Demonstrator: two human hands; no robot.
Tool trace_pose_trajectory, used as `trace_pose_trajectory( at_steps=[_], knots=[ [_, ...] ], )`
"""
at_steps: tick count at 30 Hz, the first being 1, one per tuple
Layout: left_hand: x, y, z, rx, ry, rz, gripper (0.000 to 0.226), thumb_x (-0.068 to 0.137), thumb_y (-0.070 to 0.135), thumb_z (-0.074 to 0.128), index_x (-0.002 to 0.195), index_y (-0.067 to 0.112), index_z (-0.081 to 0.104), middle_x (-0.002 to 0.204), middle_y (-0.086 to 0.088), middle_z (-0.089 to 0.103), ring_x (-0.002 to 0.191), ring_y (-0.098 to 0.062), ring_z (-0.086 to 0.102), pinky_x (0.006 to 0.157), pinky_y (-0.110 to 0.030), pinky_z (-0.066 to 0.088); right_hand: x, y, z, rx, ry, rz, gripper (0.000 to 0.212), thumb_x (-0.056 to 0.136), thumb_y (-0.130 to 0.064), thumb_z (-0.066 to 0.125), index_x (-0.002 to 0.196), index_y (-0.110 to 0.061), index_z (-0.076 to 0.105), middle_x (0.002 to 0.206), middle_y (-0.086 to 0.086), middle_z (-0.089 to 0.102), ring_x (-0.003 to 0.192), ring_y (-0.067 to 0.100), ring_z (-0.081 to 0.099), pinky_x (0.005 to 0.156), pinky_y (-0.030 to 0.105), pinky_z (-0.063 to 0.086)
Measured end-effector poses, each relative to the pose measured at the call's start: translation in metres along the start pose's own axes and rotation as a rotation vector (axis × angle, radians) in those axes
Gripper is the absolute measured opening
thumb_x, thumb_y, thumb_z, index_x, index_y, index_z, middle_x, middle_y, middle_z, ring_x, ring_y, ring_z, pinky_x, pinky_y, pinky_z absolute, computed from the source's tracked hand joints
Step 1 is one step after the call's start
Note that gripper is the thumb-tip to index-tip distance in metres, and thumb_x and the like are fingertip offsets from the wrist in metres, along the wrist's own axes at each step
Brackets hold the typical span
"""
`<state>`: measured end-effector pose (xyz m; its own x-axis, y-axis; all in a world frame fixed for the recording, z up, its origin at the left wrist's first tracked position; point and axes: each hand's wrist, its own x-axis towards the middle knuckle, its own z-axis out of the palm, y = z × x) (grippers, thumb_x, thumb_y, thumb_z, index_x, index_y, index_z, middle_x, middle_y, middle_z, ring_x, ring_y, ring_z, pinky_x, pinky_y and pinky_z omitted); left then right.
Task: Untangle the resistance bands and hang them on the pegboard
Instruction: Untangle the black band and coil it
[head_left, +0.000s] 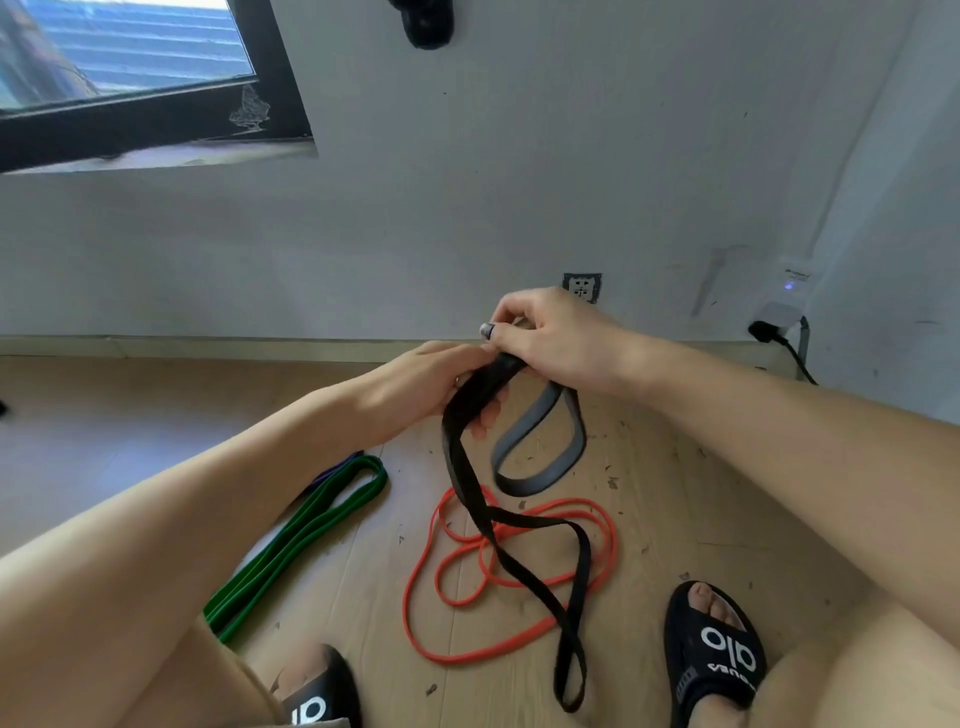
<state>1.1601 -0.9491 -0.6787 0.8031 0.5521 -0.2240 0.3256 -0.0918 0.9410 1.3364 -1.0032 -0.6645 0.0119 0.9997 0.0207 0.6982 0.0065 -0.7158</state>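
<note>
The person's right hand (550, 338) pinches the top of the black band (470, 478), its grip narrow and closed on the folded rubber. The left hand (441, 379) meets it there from the other side, fingers under the band; whether that grip truly closes on the band cannot be told from this angle.

From the hands, the black band hangs down and twists into a figure-eight whose lower loops lie across the orange band (511, 571) on the floor (727, 493). A grey band (540, 447) also hangs from the right hand, just beside the black band. The green band (301, 535) lies well left of the black band, apparently free, with a purple one (332, 470) peeking out beside it.

The likely trouble is lifting now: the black band's lower loops seem to cross the orange coils and could drag them up, tightening the snarl. The grey band in the same pinch could slip or wrap in. No pegboard is visible.
</note>
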Motion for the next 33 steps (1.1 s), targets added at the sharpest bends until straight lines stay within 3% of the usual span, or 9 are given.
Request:
trace_pose_trajectory(
  at_steps=[5,9,12,16,19,21,25,30,33],
  knots=[
    [0.001,-0.009,-0.012,0.058,-0.091,-0.070,0.043,0.101,0.041,0.034,0.095,0.008,0.062,0.080,-0.008,0.066,0.083,-0.028,0.065,0.096,-0.044,0.053,0.000,-0.001,-0.017,0.151,0.122,-0.048,0.018,0.100,-0.034,0.063,0.102,-0.016,0.063,0.066,-0.004,0.062,0.053,0.003,0.057,0.054,0.020,0.047],
    [-0.002,-0.007,-0.014,0.138,0.030,0.008,0.035,0.105,0.039,0.041,0.090,0.013,0.060,0.076,-0.001,0.056,0.071,-0.018,0.053,0.079,-0.039,0.045,0.002,0.014,-0.029,0.130,0.182,-0.009,0.019,0.100,-0.036,0.061,0.096,-0.017,0.063,0.061,-0.003,0.063,0.053,0.008,0.057,0.055,0.027,0.049],
    [-0.003,-0.002,-0.010,0.216,0.111,0.058,0.035,0.110,0.030,0.042,0.083,0.016,0.058,0.069,0.005,0.050,0.063,-0.012,0.043,0.070,-0.035,0.037,0.001,0.021,-0.025,0.107,0.038,0.100,0.036,0.106,-0.042,0.045,0.093,-0.015,0.066,0.068,0.004,0.066,0.063,0.017,0.060,0.066,0.040,0.050],
    [-0.002,0.001,-0.003,0.361,0.114,0.067,0.030,0.107,0.030,0.049,0.088,0.013,0.065,0.069,0.003,0.055,0.059,-0.011,0.045,0.067,-0.033,0.039,-0.003,0.011,-0.008,0.207,-0.155,0.137,0.057,0.108,-0.049,0.030,0.093,-0.009,0.067,0.074,0.008,0.068,0.066,0.016,0.063,0.069,0.035,0.053],
    [-0.002,-0.001,0.004,0.271,0.095,0.092,0.027,0.108,0.024,0.048,0.096,0.013,0.070,0.071,0.000,0.057,0.065,-0.014,0.051,0.067,-0.028,0.044,-0.004,0.008,0.004,0.099,-0.179,0.049,0.056,0.106,-0.053,0.038,0.087,-0.010,0.067,0.069,0.004,0.060,0.064,0.018,0.058,0.068,0.038,0.051],
    [-0.001,-0.002,0.003,0.138,0.068,0.077,0.033,0.109,0.024,0.044,0.089,0.012,0.068,0.074,-0.007,0.061,0.070,-0.022,0.056,0.073,-0.034,0.049,-0.004,0.007,0.005,0.048,-0.121,0.023,0.051,0.105,-0.052,0.043,0.086,-0.013,0.069,0.067,0.001,0.056,0.062,0.014,0.055,0.066,0.035,0.050],
    [0.003,-0.009,-0.011,-0.100,-0.053,-0.021,0.049,0.102,0.043,0.035,0.085,0.012,0.069,0.080,-0.014,0.065,0.077,-0.030,0.065,0.087,-0.045,0.051,0.001,0.000,-0.005,0.136,0.024,-0.036,0.053,0.105,-0.048,0.047,0.074,-0.005,0.056,0.060,0.002,0.047,0.052,0.011,0.049,0.061,0.029,0.048],
    [0.003,-0.012,-0.017,-0.030,0.028,0.009,0.040,0.110,0.036,0.034,0.090,0.010,0.057,0.071,-0.003,0.054,0.068,-0.019,0.053,0.080,-0.036,0.044,0.002,0.009,-0.020,0.206,0.112,-0.010,0.047,0.104,-0.045,0.050,0.066,-0.018,0.051,0.053,-0.006,0.044,0.050,0.011,0.045,0.062,0.033,0.046],
    [0.002,-0.006,-0.014,0.077,0.092,0.105,0.037,0.112,0.031,0.035,0.089,0.010,0.055,0.071,0.002,0.048,0.064,-0.014,0.042,0.072,-0.034,0.035,-0.003,0.012,-0.023,0.108,0.033,0.068,0.050,0.106,-0.046,0.042,0.072,-0.016,0.062,0.059,-0.003,0.060,0.056,0.012,0.054,0.065,0.036,0.047]
  ],
)
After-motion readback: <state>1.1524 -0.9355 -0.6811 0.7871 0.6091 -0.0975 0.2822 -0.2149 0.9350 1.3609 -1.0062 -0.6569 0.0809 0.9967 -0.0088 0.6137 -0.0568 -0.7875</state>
